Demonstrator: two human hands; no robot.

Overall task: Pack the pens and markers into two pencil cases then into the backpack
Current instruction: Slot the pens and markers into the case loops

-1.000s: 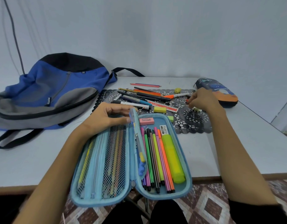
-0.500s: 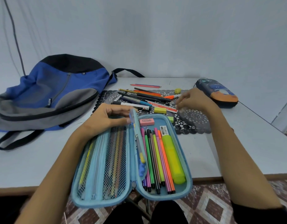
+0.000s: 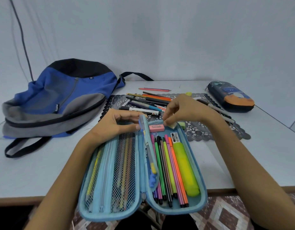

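A light blue pencil case (image 3: 201,195) lies open at the table's front edge. Its right half holds several coloured pens, a yellow highlighter (image 3: 186,170) and a pink eraser (image 3: 156,128). Its left half is a mesh pocket with pens inside. My left hand (image 3: 117,123) grips the top of the case's middle flap. My right hand (image 3: 183,110) pinches a small pale eraser (image 3: 173,125) at the case's top right corner. Loose pens and markers (image 3: 146,103) lie behind on a dark lace mat (image 3: 209,131). A second, dark blue and orange pencil case (image 3: 231,97) lies closed at the back right.
A blue, grey and black backpack (image 3: 60,97) lies on the table's left side, its straps trailing toward the front edge. A green eraser (image 3: 182,125) sits beside the open case. A dark pen (image 3: 216,110) lies right of my right wrist. A wall stands close behind.
My right hand came back from the mat's right side to the open case's top right corner, carrying a small pale eraser. My left hand stayed on the flap.
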